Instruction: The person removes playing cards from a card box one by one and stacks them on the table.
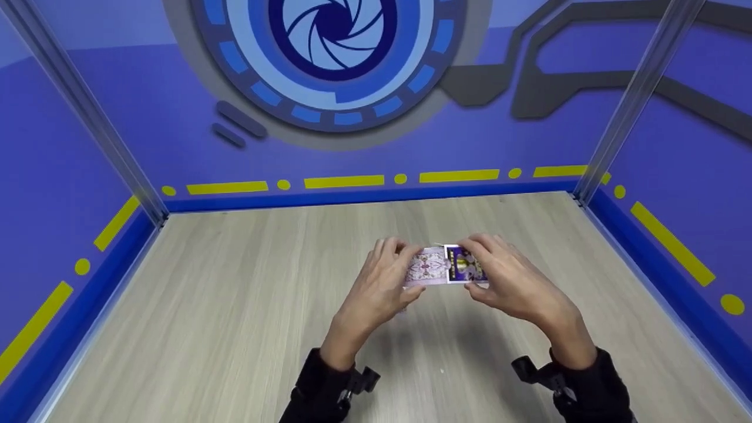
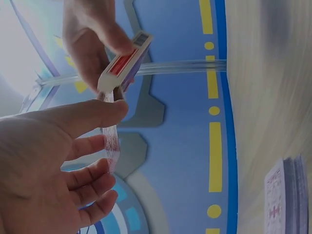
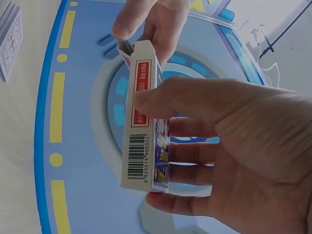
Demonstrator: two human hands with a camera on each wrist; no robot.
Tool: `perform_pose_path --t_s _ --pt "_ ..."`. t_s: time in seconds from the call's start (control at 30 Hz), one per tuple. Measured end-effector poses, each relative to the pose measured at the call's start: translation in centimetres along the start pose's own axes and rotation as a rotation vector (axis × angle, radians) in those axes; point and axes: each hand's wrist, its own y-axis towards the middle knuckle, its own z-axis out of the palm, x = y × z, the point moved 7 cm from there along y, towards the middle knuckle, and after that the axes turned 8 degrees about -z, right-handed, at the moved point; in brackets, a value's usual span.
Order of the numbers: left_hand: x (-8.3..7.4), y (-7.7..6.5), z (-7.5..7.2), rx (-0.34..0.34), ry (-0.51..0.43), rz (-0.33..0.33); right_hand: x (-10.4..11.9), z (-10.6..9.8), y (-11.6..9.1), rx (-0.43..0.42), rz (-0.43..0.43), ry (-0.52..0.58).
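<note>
Over the wooden table, my left hand (image 1: 379, 282) pinches a stack of playing cards (image 1: 427, 267) with pink patterned backs between thumb and fingers. My right hand (image 1: 517, 285) grips a dark purple and white card box (image 1: 455, 263) by its long edges. The cards' right end meets the box's open left end; how far they reach inside is hidden. A red label and a barcode (image 3: 139, 156) show on the box's narrow side in the right wrist view. Lower down, a second stack of cards (image 2: 275, 202) lies on the table, mostly hidden in the head view.
The pale wooden table (image 1: 235, 305) is bounded by blue panels (image 1: 411, 147) at the back and both sides. Clear corner posts (image 1: 623, 106) stand where the panels meet. A tiny white speck (image 1: 442, 371) lies on the table between the forearms.
</note>
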Motion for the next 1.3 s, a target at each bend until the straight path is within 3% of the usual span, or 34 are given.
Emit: perform_pose_path --t_s 0.27,0.47,0.67,1.13,1.3 --pt "1.6 0.0 -1.9 -0.015 -0.062 -0.024 -0.7 -0.5 -0.2 0.002 0.023 -0.007" --pt "3.0 0.0 -2.6 0.033 -0.094 -0.070 -1.2 -1.3 -0.6 -0.024 0.034 0.008" --pt "4.4 -0.1 -3.2 0.038 -0.125 -0.107 -2.2 -2.2 -1.2 -0.037 0.087 0.044" --pt "6.2 0.1 -2.2 0.079 -0.153 -0.167 -3.7 -2.5 -1.9 -0.021 0.163 0.082" --pt "7.0 0.1 -1.0 0.125 -0.174 -0.231 -4.1 -2.6 -1.9 -0.032 0.163 0.082"
